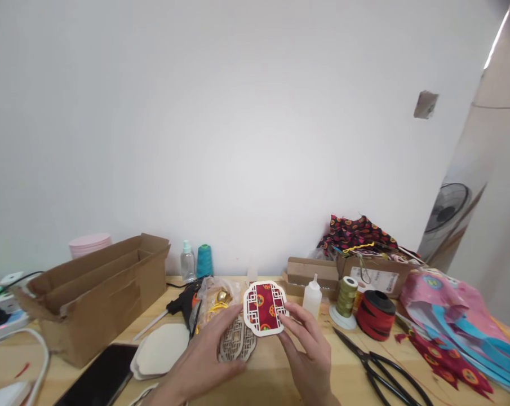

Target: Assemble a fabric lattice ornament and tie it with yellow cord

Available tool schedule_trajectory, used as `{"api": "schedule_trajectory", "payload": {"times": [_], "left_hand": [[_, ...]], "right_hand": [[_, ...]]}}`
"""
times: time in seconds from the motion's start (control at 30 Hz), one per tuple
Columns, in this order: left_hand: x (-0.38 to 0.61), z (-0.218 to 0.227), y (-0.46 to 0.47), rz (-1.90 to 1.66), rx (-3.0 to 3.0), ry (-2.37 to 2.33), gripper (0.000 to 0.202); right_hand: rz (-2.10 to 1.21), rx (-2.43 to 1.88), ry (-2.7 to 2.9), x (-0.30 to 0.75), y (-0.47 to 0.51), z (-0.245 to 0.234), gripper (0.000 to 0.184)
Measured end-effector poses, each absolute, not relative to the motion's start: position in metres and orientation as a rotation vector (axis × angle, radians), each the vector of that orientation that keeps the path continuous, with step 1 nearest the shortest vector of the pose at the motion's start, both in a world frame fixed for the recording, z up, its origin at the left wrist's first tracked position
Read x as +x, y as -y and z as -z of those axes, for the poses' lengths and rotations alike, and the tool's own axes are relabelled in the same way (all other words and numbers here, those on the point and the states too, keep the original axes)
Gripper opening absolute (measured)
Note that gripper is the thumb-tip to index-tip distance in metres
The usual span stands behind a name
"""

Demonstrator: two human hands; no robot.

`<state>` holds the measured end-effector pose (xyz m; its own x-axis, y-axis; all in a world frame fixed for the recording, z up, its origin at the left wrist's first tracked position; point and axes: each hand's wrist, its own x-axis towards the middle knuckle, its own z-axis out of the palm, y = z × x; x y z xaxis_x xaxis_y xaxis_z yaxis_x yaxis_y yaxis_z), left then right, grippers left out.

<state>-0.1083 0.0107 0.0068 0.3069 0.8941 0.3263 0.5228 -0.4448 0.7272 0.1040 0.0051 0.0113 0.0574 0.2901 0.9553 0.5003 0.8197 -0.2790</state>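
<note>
Quick look at the setup: a white lattice frame (255, 324) with a red printed cloth panel (264, 307) set into it is being held up over the middle of the wooden desk (275, 383), tipped toward the camera.

The right hand (307, 352) is closed lightly on the frame's right edge, with the thumb lying across the lattice, so it's more of a pinch than a full grip. The left hand (206, 358) is about half open, fingers stretched out and tips reaching the frame's lower left edge. Whether that hand is really gripping can't be told from this angle.

A bare carved wood lattice piece (236, 340) is lying just below the frame, partly covered by the left hand.

For this kind of hold, pressure is best kept on the lattice rim, with fingertips off the cloth so it doesn't get marked or shifted. The thin bars are better supported from both sides than levered from one corner.

Close by, a hot glue gun (182, 301), a clear bag with a gold bell (221, 296) and a squeeze bottle (312, 299) are within easy reach. Black scissors (375, 366) are lying to the right, and a stack of pale scalloped blanks (159, 351) is on the left.
</note>
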Motion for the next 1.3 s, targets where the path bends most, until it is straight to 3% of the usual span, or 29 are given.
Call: {"api": "schedule_trajectory", "payload": {"times": [0.6,0.73,0.87,1.0,1.3], "left_hand": [[-0.115,-0.005,-0.016,-1.096,1.819,-1.139,0.083],[-0.118,-0.003,-0.021,-1.351,1.363,-0.913,0.069],[-0.131,-0.008,-0.023,-1.491,0.881,-0.344,0.042],[-0.143,-0.015,-0.021,-1.376,0.734,0.086,0.06],[-0.139,-0.022,-0.014,-1.207,0.759,0.088,0.069]], "right_hand": [[0.171,-0.676,1.557,0.111,-0.006,-0.011,0.026],[0.17,-0.688,1.542,0.112,-0.006,-0.012,0.024],[0.164,-0.686,1.543,0.113,-0.008,-0.011,0.024],[0.121,-0.661,1.591,0.113,-0.007,-0.008,0.022],[-0.255,-0.791,1.584,0.106,-0.004,-0.006,0.011]]}}
